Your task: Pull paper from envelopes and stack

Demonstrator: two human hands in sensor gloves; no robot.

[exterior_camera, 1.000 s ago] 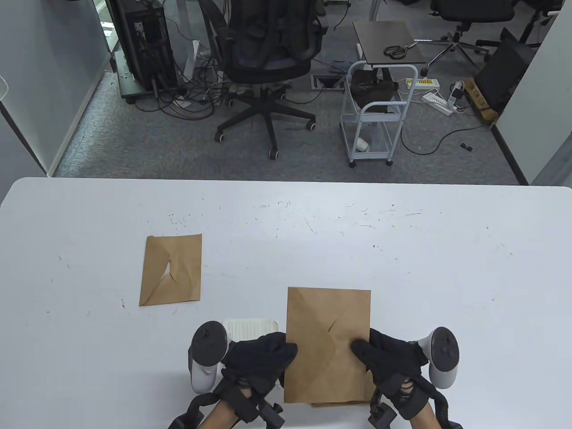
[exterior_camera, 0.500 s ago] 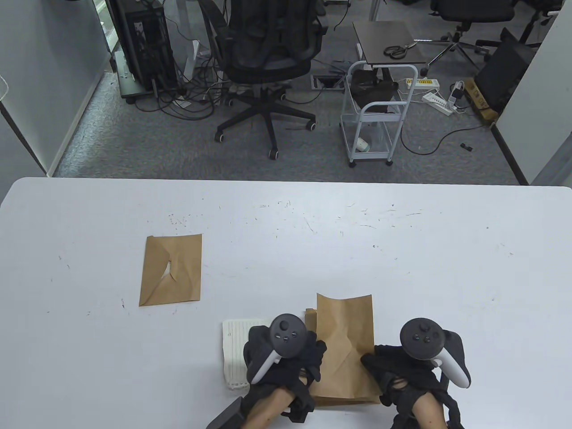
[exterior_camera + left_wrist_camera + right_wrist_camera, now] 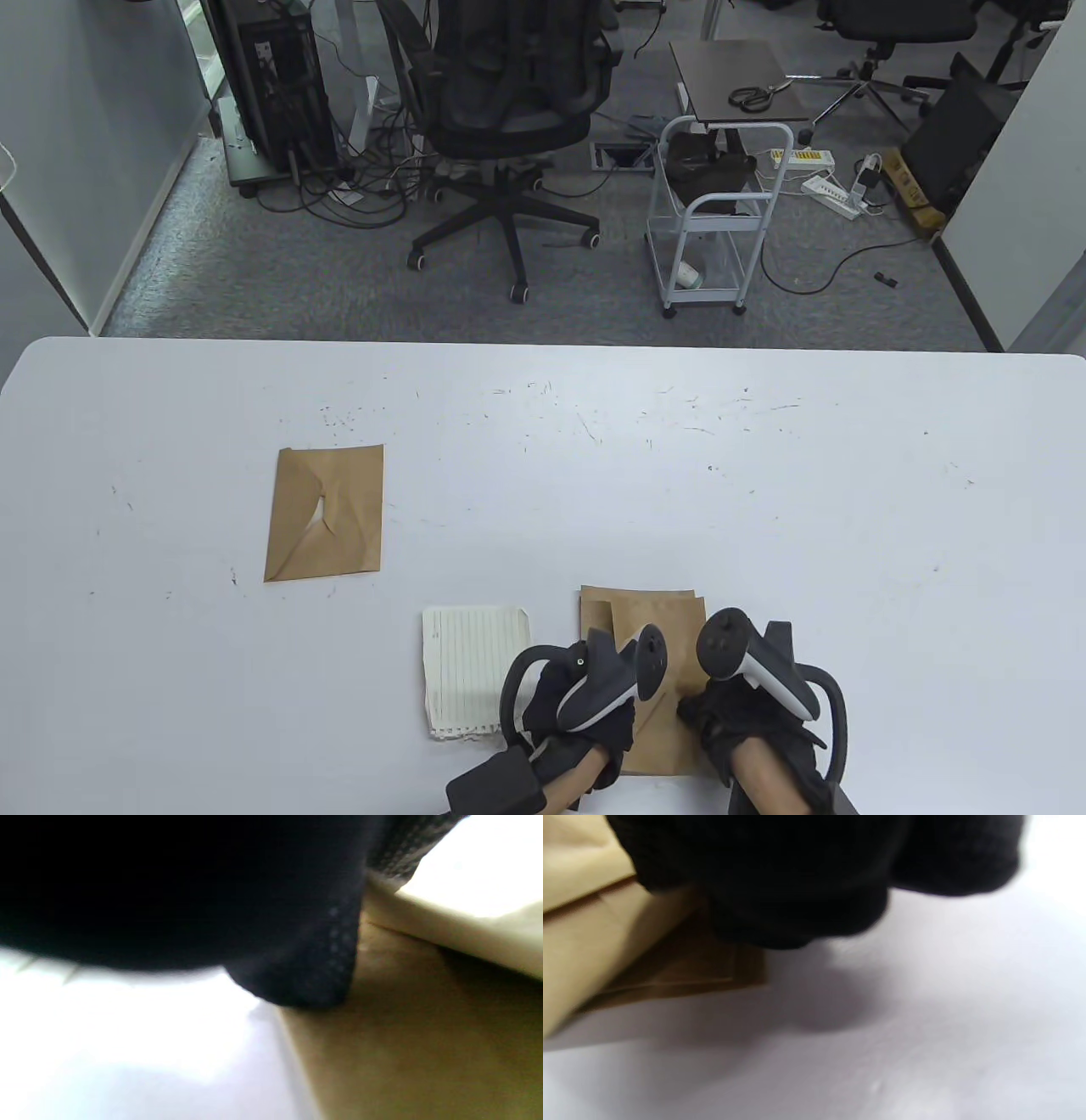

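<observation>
A brown envelope point(image 3: 657, 632) sits at the table's front edge, on top of another brown envelope point(image 3: 594, 598) whose edge shows at the far left. My left hand point(image 3: 585, 717) grips the top envelope's left side and my right hand point(image 3: 742, 717) grips its right side. Both trackers tilt toward each other. In the left wrist view a gloved finger point(image 3: 305, 976) lies on the envelope point(image 3: 424, 1052). In the right wrist view the fingers point(image 3: 797, 908) curl over the raised envelope point(image 3: 581, 942), with the lower one point(image 3: 712, 980) flat below. A white lined paper point(image 3: 473, 671) lies to the left.
A third brown envelope point(image 3: 324, 514), creased with a small tear, lies flat at the left middle of the white table point(image 3: 764, 475). Beyond the far edge stand an office chair point(image 3: 509, 110) and a small white cart point(image 3: 713, 212).
Both hands have turned inward and drawn together toward the front edge. The top envelope has come down from a raised, bent pose and moved nearer. The white paper is now uncovered.
</observation>
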